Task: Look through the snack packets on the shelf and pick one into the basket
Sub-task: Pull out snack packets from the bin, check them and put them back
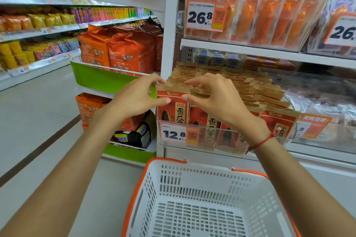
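Red and kraft-brown snack packets [238,90] stand in several rows in a clear tray on the shelf in front of me. My left hand [137,97] pinches the top left corner of the front-left packet [174,110], thumb on its face and fingers behind its top edge. My right hand [216,96] pinches the same row's tops, its thumb on the front packet's upper right and its fingers curled over the packets behind. A white basket [154,188] with an orange rim sits below my arms and has nothing in it.
A 12.8 price tag [180,133] is clipped to the clear tray front. Orange packets [269,15] with a 26.8 tag fill the shelf above. On the left, a green rack [100,78] holds orange bags, and an aisle with snack shelves [38,31] runs beyond it.
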`<control>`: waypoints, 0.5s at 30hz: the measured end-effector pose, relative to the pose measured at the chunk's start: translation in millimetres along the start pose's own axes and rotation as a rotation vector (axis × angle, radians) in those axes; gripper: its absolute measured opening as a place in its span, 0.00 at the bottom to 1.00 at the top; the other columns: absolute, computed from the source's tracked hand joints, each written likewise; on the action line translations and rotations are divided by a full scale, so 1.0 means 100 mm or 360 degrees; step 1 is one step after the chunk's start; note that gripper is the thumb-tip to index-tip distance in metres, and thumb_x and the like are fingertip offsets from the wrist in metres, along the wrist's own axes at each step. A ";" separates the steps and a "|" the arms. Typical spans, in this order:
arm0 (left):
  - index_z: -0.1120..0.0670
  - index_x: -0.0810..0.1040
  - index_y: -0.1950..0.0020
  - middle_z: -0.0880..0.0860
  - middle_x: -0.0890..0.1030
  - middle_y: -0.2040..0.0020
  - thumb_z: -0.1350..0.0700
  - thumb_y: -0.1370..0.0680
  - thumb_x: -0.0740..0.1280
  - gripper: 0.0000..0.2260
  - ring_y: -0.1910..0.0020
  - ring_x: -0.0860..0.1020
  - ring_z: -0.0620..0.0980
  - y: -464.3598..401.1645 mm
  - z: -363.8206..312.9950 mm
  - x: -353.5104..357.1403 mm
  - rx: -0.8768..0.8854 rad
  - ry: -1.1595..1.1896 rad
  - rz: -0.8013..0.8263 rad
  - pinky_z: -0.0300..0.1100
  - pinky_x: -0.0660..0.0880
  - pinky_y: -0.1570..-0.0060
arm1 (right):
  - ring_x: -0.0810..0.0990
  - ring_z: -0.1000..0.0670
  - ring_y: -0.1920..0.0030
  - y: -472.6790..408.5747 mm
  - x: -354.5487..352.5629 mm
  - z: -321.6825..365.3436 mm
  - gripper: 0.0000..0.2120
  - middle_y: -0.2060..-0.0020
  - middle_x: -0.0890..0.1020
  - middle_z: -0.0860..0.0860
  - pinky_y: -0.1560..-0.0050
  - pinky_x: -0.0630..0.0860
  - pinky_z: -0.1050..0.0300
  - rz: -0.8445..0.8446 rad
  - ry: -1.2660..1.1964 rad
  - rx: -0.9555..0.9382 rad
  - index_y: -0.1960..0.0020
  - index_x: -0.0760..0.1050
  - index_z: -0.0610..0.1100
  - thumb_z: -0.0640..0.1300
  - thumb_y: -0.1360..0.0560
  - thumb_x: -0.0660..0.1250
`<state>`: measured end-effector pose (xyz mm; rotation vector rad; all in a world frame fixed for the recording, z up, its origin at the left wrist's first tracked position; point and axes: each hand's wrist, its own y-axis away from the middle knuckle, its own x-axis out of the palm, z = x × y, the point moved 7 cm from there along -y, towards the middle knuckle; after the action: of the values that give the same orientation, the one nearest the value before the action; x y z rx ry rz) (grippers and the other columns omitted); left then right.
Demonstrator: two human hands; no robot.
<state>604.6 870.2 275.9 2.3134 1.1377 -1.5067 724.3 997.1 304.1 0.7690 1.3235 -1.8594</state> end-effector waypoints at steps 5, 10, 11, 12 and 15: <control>0.42 0.80 0.58 0.43 0.81 0.56 0.42 0.25 0.70 0.05 0.54 0.78 0.46 -0.04 -0.01 -0.23 -0.0004 -0.0066 -0.0230 0.45 0.72 0.55 | 0.75 0.50 0.47 -0.07 0.03 -0.04 0.06 0.53 0.81 0.54 0.44 0.69 0.51 -0.0101 0.0084 0.0007 0.52 0.83 0.53 0.54 0.26 0.71; 0.40 0.80 0.63 0.46 0.82 0.59 0.42 0.28 0.74 0.06 0.55 0.79 0.48 -0.07 0.01 -0.06 -0.0010 -0.0178 -0.0208 0.43 0.72 0.59 | 0.64 0.53 0.50 -0.15 0.15 -0.01 0.07 0.53 0.74 0.55 0.49 0.59 0.56 0.0169 0.0433 -0.0055 0.50 0.83 0.53 0.53 0.25 0.69; 0.41 0.81 0.62 0.45 0.82 0.59 0.42 0.28 0.74 0.06 0.55 0.79 0.47 -0.08 0.03 -0.08 -0.0015 -0.0152 -0.0200 0.43 0.73 0.58 | 0.63 0.53 0.51 -0.16 0.15 0.01 0.07 0.55 0.73 0.56 0.50 0.58 0.57 0.0175 0.0483 -0.0093 0.50 0.83 0.53 0.53 0.25 0.70; 0.43 0.82 0.61 0.43 0.82 0.59 0.42 0.28 0.73 0.06 0.55 0.80 0.44 -0.09 0.05 -0.09 -0.0022 -0.0064 -0.0166 0.44 0.74 0.55 | 0.63 0.54 0.52 -0.17 0.15 0.03 0.07 0.57 0.72 0.57 0.50 0.59 0.57 0.0193 0.0507 -0.0125 0.49 0.83 0.53 0.53 0.25 0.70; 0.46 0.83 0.55 0.41 0.84 0.58 0.44 0.26 0.71 0.07 0.53 0.81 0.39 -0.12 0.19 -0.13 -0.0046 0.0374 -0.0117 0.48 0.76 0.44 | 0.72 0.55 0.57 -0.24 0.14 0.00 0.07 0.64 0.75 0.60 0.49 0.71 0.54 0.0385 0.0330 -0.0103 0.52 0.84 0.52 0.52 0.25 0.70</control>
<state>580.5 862.2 281.0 2.5061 1.3037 -1.2554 696.6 999.1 305.4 1.0611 1.3440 -1.5726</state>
